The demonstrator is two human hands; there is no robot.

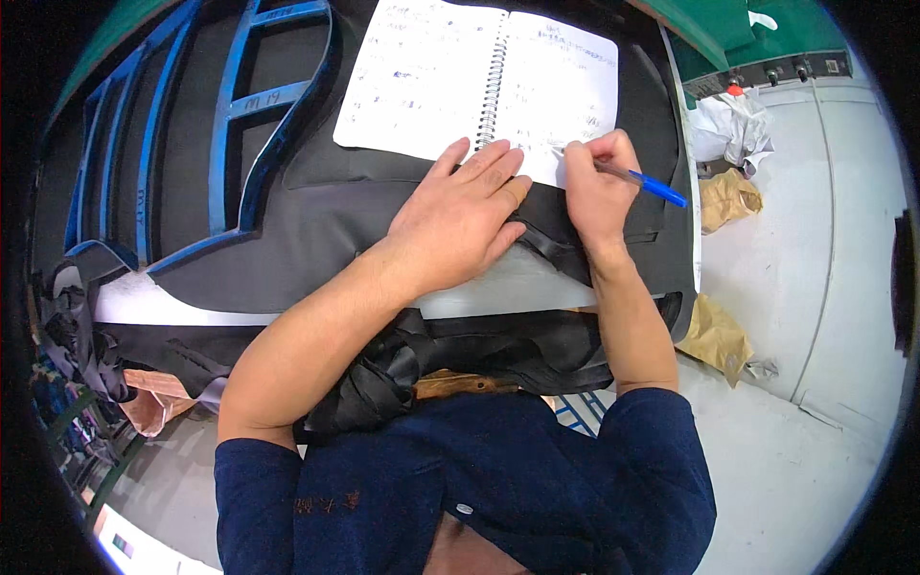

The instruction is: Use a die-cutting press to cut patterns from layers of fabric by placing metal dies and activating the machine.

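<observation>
Writing was in hand: a blue plastic ballpoint pen (644, 179) was pinched in the right hand (596, 192) fingers, tip on the white spiral-bound notebook (479, 81); left hand (462, 216) fingers lay spread flat just beside. Steady pressure seemed needed next.

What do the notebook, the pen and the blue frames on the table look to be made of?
Notebook: matt white paper pages on a coiled binding that looks like metal wire. Pen, in the right hand: glossy blue, likely plastic. Blue frames: rigid flat bars with a slight sheen, perhaps painted metal or plastic; unclear which. The left hand rests on dark cloth, which looks like matt woven fabric.
</observation>
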